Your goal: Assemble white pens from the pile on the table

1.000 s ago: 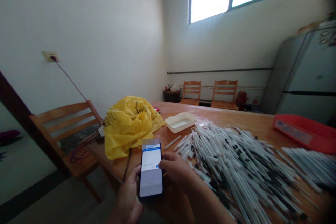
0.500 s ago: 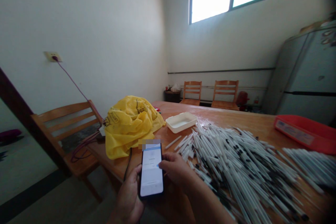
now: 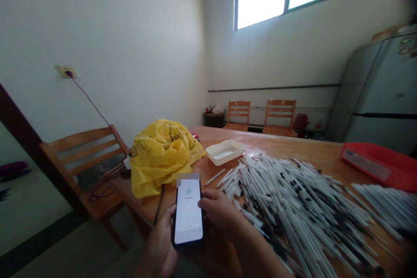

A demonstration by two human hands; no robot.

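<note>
A smartphone with a lit, mostly white screen is held upright near the table's front edge. My left hand grips its left side and lower back, thumb along the edge. At the phone's right edge is my right hand, fingers curled and thumb tip at the rim of the screen; its other fingertips are partly hidden. Beyond the phone lies a crumpled yellow plastic bag. To the right of my right hand spreads a big heap of white pens, many with black parts.
A shallow cream tray stands behind the heap on the wooden table. At the right are a red plastic bin and a row of clear tubes. A wooden chair is at the left, near a purple cord.
The phone's screen content has changed to a plainer white page. My right thumb has shifted slightly from the screen toward the phone's right edge.
</note>
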